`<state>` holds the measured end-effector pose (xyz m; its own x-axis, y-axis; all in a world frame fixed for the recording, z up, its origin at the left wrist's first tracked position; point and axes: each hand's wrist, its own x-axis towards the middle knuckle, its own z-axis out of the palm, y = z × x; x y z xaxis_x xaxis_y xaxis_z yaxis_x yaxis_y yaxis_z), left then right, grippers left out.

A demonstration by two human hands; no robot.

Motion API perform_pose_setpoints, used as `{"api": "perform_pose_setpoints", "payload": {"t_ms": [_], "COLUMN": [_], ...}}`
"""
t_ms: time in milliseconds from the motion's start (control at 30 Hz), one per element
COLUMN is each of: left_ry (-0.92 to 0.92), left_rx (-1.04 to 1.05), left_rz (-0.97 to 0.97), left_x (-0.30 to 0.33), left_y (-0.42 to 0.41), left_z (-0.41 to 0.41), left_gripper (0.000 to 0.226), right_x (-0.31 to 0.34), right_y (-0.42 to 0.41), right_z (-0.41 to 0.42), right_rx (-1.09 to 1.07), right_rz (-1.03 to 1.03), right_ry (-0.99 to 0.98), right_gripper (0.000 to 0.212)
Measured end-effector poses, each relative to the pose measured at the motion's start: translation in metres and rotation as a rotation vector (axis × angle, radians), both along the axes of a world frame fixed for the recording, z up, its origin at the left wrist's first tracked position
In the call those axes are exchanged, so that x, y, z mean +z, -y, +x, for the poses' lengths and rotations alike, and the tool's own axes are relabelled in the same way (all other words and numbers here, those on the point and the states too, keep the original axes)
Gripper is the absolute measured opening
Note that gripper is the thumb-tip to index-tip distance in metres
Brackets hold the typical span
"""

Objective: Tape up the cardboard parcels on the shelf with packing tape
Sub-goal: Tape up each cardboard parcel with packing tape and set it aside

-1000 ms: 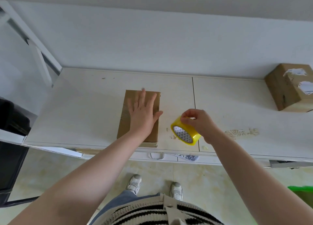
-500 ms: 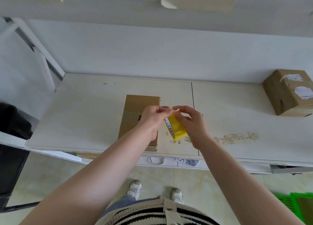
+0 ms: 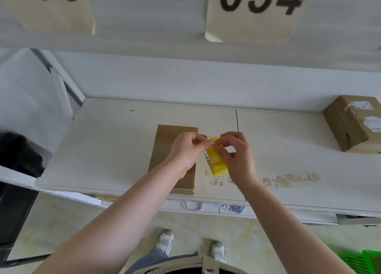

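A flat brown cardboard parcel [image 3: 165, 141] lies on the white shelf [image 3: 103, 150] near its front edge. Just right of the parcel, both hands hold a yellow roll of packing tape [image 3: 216, 162] a little above the shelf. My right hand [image 3: 237, 156] grips the roll from the right, its thumb and forefinger at the roll's top. My left hand [image 3: 185, 150] hovers over the parcel's right half and pinches at the top of the roll, fingertips meeting those of the right hand. A second, boxier cardboard parcel [image 3: 350, 123] with torn white labels sits at the shelf's far right.
Paper signs with numbers, one reading 034 [image 3: 259, 9], hang from the shelf above. A diagonal metal brace [image 3: 61, 77] stands at the left end. A black bin [image 3: 16, 160] sits lower left, a green crate [image 3: 367, 262] on the floor lower right. Old glue residue [image 3: 288, 180] marks the shelf.
My left hand lifted off the flat parcel and came to the tape roll. The right hand raised and turned the roll upright. The view tilted up, showing the numbered signs.
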<state>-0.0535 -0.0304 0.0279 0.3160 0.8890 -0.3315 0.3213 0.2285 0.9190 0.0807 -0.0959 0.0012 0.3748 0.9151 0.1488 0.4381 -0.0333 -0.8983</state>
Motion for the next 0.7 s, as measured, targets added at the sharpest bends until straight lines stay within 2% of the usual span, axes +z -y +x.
{"api": "perform_pose_setpoints", "payload": {"t_ms": [100,200,400,567,667,700], "left_ry": [-0.166,-0.180,-0.265,-0.262,-0.224,-0.238], "left_rx": [-0.043,-0.033,-0.066,-0.094,-0.108,-0.132], "left_rz": [0.293,0.437,0.527,0.567,0.506,0.512], "left_x": [-0.005,-0.009,-0.011,-0.010,-0.004,-0.003], "left_y": [0.003,0.006,0.004,-0.005,-0.008,-0.011], "left_z": [-0.001,0.004,0.019,0.027,0.026,0.025], "left_gripper": [0.012,0.012,0.014,0.015,0.044,0.046], "right_x": [0.006,0.005,0.014,0.026,0.028,0.028], "right_y": [-0.003,-0.009,-0.020,-0.030,-0.029,-0.028], "right_z": [-0.007,-0.010,-0.005,0.002,0.003,0.003], "right_rx": [-0.045,-0.086,-0.150,-0.163,-0.161,-0.162], "right_rz": [-0.070,-0.161,-0.279,-0.318,-0.341,-0.345], "right_ry": [-0.135,-0.280,-0.539,-0.579,-0.583,-0.601], "right_gripper": [0.022,0.014,0.010,0.011,0.010,0.010]}}
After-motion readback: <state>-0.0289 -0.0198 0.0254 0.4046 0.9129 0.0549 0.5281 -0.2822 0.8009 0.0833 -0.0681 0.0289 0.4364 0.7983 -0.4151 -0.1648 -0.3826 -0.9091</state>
